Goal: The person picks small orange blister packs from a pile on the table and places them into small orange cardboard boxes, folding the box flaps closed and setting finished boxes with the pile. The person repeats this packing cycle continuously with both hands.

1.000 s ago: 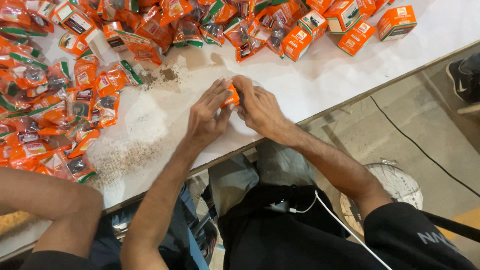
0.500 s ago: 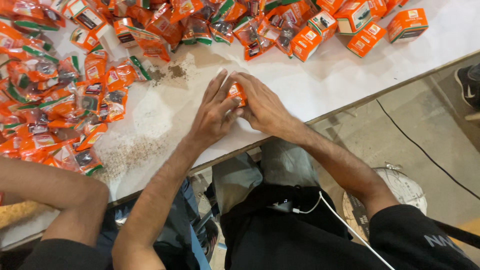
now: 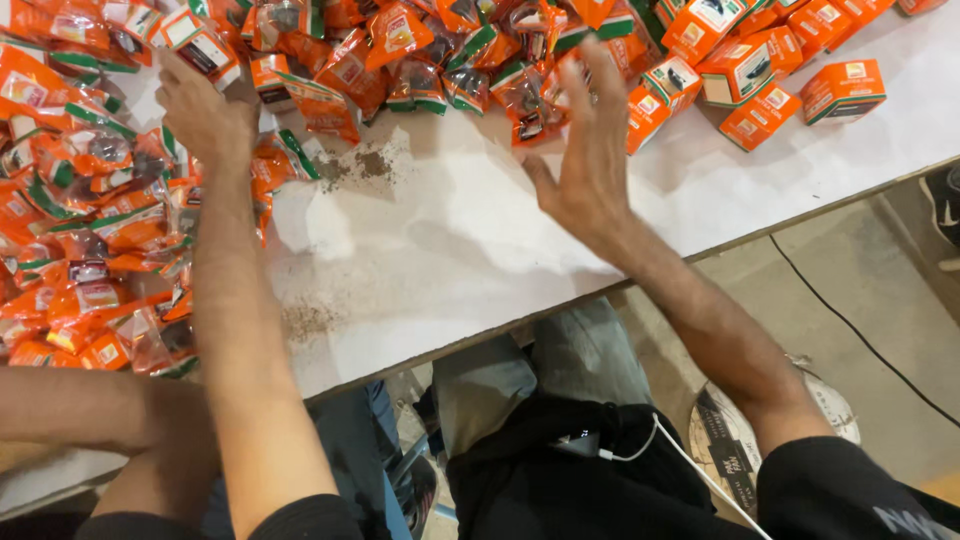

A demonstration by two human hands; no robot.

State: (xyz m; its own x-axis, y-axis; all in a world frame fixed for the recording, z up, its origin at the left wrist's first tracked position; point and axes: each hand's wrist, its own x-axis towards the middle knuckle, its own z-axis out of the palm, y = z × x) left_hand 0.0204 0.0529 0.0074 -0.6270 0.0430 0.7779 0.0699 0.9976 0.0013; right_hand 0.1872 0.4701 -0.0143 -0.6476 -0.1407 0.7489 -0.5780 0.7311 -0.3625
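white tabletop (image 3: pixel 440 260) runs across your view, its near edge over your knees, with a grey floor and a black cable off to the right. along the far edge and down the left side lies a thick heap of small orange plastic packets (image 3: pixel 90 200), and toward the far right corner sit several orange cardboard boxes (image 3: pixel 760 95). some brown dust (image 3: pixel 365 165) is scattered on the bare middle.

your left hand (image 3: pixel 205 110) is stretched to the far left part of the tabletop, fingers curled down onto the packets there; you seem to be touching them, though whether you have pinched one cannot be told. your right hand (image 3: pixel 590 150) hangs spread and empty, fingers apart, its fingertips just at the near fringe of the packets at the far edge, with the boxes just beside it to the right.

those packets look light, soft and crinkly, probably slippery film around a small hard part, so they likely slide over each other; pinch one by its flat sealed edge rather than the bulge. the boxes look stiff and light, easy to take by two opposite sides.

another person's bare forearm (image 3: pixel 80 410) rests at the near left corner.
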